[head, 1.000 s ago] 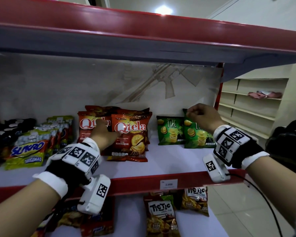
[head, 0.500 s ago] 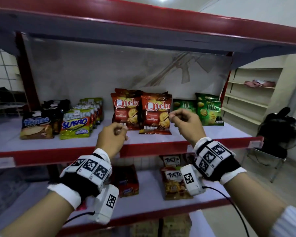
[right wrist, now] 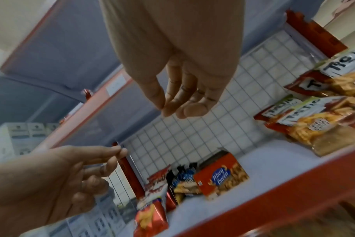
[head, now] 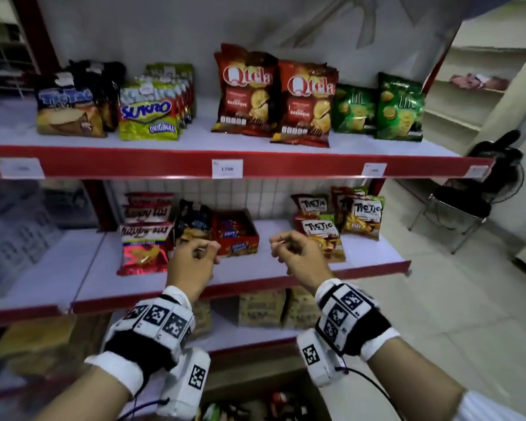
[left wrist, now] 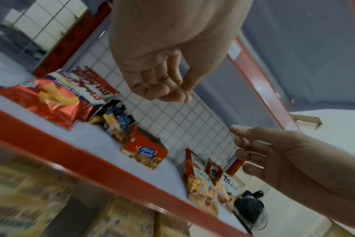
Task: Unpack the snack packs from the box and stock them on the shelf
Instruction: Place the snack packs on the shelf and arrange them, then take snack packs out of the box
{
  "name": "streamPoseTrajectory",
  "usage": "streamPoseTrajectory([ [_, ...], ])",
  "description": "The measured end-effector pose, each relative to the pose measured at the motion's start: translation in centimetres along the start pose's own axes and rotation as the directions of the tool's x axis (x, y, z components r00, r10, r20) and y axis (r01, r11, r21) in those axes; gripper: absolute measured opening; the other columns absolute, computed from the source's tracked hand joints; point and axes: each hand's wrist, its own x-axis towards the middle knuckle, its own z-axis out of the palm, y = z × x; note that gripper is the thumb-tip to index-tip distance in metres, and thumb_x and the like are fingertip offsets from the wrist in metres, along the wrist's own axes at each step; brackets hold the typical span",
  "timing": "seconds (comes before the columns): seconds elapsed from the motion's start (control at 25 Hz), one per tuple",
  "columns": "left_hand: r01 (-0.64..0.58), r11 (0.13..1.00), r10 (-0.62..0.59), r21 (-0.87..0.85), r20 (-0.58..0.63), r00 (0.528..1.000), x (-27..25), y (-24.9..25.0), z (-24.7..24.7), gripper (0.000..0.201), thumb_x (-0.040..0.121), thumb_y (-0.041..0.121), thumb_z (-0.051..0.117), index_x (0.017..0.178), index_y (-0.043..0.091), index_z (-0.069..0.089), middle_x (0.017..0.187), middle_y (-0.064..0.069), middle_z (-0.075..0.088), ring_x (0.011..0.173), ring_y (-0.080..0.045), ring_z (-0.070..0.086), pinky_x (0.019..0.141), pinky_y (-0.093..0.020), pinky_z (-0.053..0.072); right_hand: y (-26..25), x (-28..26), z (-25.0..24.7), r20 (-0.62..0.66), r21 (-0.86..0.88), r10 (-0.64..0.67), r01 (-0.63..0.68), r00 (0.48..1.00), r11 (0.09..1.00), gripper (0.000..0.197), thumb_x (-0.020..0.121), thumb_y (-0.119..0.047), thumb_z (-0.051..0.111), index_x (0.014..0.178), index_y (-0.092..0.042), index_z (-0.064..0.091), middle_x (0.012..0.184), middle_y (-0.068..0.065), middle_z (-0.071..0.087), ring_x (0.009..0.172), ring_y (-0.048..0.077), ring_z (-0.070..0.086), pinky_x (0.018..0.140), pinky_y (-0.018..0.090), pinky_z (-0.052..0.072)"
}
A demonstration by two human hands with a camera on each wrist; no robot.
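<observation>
Two red Qtela packs [head: 246, 89] and two green chip packs [head: 400, 109] stand on the upper shelf [head: 134, 162]. Both hands hang in front of the middle shelf [head: 374, 253], apart from each other. My left hand [head: 208, 249] is empty with loosely curled fingers, near a red biscuit box [head: 237, 238]. The left wrist view shows the same left hand [left wrist: 168, 89] holding nothing. My right hand [head: 281, 246] is also empty and loosely curled, just left of the TicTac packs [head: 322, 235]; the right wrist view shows this hand [right wrist: 178, 104] empty. Some colourful packs [head: 240, 408] show dimly at the bottom edge.
Sukro packs [head: 148, 113] and a TicTac pack [head: 67, 113] fill the upper shelf's left. Red Happy Tos packs [head: 143, 247] lie on the middle shelf. Cardboard cartons [head: 261, 308] sit on the lowest shelf. A black fan [head: 495, 165] stands at the right, plastic crates [head: 12, 238] at the left.
Both hands left the Qtela and green packs on the upper shelf, drew back and dropped to the middle shelf's height. The view has tilted downward.
</observation>
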Motion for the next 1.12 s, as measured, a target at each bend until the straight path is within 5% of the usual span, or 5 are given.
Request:
streamPoseTrajectory([
  [0.36,0.408,0.912,-0.410,0.044,0.053,0.911,-2.5,-17.9,7.6,0.015,0.095,-0.002,0.049,0.092,0.003,0.063,0.075,-0.009,0.062,0.060,-0.019,0.054,0.042,-0.013,0.044,19.4,-1.5,3.7,0.192,-0.146,0.340,-0.316,0.920,0.937,0.017,0.090,0.002,0.051,0.085,-0.009,0.063,0.083,0.008,0.064,0.074,0.016,0.057,0.074,0.026,0.048],
  [0.48,0.498,0.862,-0.505,0.095,0.075,0.860,-3.9,-24.1,10.7,0.017,0.094,-0.004,0.048,0.096,0.002,0.063,0.083,-0.011,0.063,0.061,-0.021,0.054,0.053,-0.020,0.049,26.4,-2.3,4.2,0.244,-0.222,0.401,-0.352,0.883,0.909,0.014,0.090,0.003,0.052,0.090,-0.003,0.065,0.083,0.002,0.063,0.079,0.012,0.056,0.075,0.010,0.044],
  [0.64,0.553,0.816,-0.573,0.168,0.104,0.813,-6.1,-33.0,14.2,0.019,0.091,-0.005,0.049,0.092,0.005,0.066,0.089,-0.010,0.062,0.079,-0.025,0.057,0.076,-0.033,0.048,36.2,-3.6,5.4,0.279,-0.381,0.471,-0.354,0.837,0.854,0.014,0.090,-0.004,0.055,0.086,-0.014,0.064,0.085,0.006,0.065,0.084,0.021,0.059,0.080,0.027,0.046],
  [0.8,0.592,0.786,-0.614,0.179,0.115,0.781,-7.7,-42.8,17.0,0.014,0.091,-0.003,0.053,0.090,0.007,0.062,0.088,-0.011,0.062,0.076,-0.025,0.058,0.060,-0.022,0.045,46.2,-5.4,7.9,0.326,-0.528,0.496,-0.280,0.805,0.801,0.015,0.091,-0.011,0.056,0.099,-0.004,0.066,0.089,0.008,0.066,0.082,0.018,0.056,0.070,0.020,0.042],
  [1.12,0.568,0.789,-0.613,0.234,0.242,0.752,-7.2,-61.1,22.5,0.022,0.094,0.002,0.051,0.080,0.017,0.059,0.073,0.000,0.059,0.043,-0.007,0.058,0.034,-0.010,0.036,66.2,-7.5,15.7,0.552,-0.788,0.664,0.056,0.505,0.613,0.029,0.091,-0.024,0.055,0.118,-0.018,0.063,0.127,0.005,0.060,0.113,0.025,0.056,0.091,0.026,0.044],
])
